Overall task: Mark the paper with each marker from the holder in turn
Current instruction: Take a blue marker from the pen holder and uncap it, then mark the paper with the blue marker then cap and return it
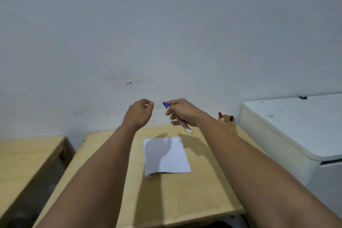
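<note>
Head view: the blue-capped marker is gripped by the right hand above the paper on the desk. Left hand fingers are loosely curled, empty. The holder keeps 2 markers.

A light wooden table stands against a pale grey wall, and the wall carries a few small dark specks a little above the table's far edge. To the left, apart from it by a narrow gap, stands a second wooden table of the same colour. To the right is a white chest-like appliance with a closed lid, and a small dark object lies on the far edge of the lid.
</note>
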### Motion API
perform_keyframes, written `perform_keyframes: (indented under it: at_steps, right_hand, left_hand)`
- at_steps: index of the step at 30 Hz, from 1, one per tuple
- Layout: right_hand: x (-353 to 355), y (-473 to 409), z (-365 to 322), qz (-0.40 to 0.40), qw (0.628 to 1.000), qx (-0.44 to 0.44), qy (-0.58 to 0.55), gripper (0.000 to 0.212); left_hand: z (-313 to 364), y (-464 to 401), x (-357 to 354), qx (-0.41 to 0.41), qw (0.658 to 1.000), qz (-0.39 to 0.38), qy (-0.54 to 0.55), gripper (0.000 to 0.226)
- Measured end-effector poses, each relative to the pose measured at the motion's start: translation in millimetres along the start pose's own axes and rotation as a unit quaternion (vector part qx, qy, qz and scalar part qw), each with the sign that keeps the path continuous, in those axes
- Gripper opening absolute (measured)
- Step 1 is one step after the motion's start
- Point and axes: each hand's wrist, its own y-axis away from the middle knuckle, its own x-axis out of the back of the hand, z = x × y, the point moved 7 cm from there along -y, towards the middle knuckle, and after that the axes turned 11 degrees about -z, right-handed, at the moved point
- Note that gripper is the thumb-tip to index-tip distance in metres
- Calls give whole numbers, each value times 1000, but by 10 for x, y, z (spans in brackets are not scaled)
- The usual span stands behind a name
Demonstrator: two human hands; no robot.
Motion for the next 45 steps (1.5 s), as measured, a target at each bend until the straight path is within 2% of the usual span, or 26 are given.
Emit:
perform_keyframes:
  at_steps: [5, 12, 14, 17, 19, 21, 23, 25, 27, 32, 35, 38, 42, 45]
  right_hand:
    - [-563, -236, 131, -87, 995, 7, 54, 21]
    - [-919, -525, 148, -111, 992, 36, 41, 13]
    - [-903, -613, 205, -98, 991, 50, 75, 10]
    - [-661, -742, 402, -26, 979, 54, 194, 14]
    - [-398, -781, 560, 41, 988, 57, 139, 16]
    - [-153, -800, 699, 112, 991, 59, 34, 18]
    - [-36, -852, 821, 142, 989, 48, -18, 20]
    - [-26, -912, 913, 141, 989, 35, -29, 19]
    - [-41, -942, 997, 137, 990, 24, -36, 19]
    - [-123, -939, 1065, 124, 989, 29, -79, 4]
    - [-158, -891, 1053, 133, 986, 33, -93, 11]
    - [-163, -864, 1003, 143, 980, 43, -130, 24]
    - [-156, -838, 930, 156, 976, 45, -145, 25]
    - [-163, -809, 872, 159, 972, 59, -161, 20]
  left_hand:
    - [-484, 105, 229, 28, 999, -5, 28, 64]
    - [-857, 27, 171, 35, 997, -40, 47, 72]
    - [-933, -36, 182, 38, 998, -25, 36, 67]
    - [-1148, -128, 380, 66, 997, 48, -1, 62]
    - [-1363, -160, 476, 82, 991, 63, -80, 63]
    - [-1547, -204, 393, 87, 975, 32, -203, 59]
    - [-1683, -246, 123, 75, 948, -20, -309, 52]
    - [-1827, -233, -186, 81, 927, -73, -360, 49]
    - [-1975, -160, -409, 90, 916, -93, -379, 46]
    - [-2037, -75, -497, 62, 919, -62, -384, 46]
    - [-1978, -10, -349, 71, 923, -27, -376, 57]
    - [-1869, 53, -220, 32, 924, 24, -381, 63]
    - [-1760, 146, -172, -7, 936, 41, -350, 53]
    - [-1571, 315, -313, -92, 947, 8, -308, 49]
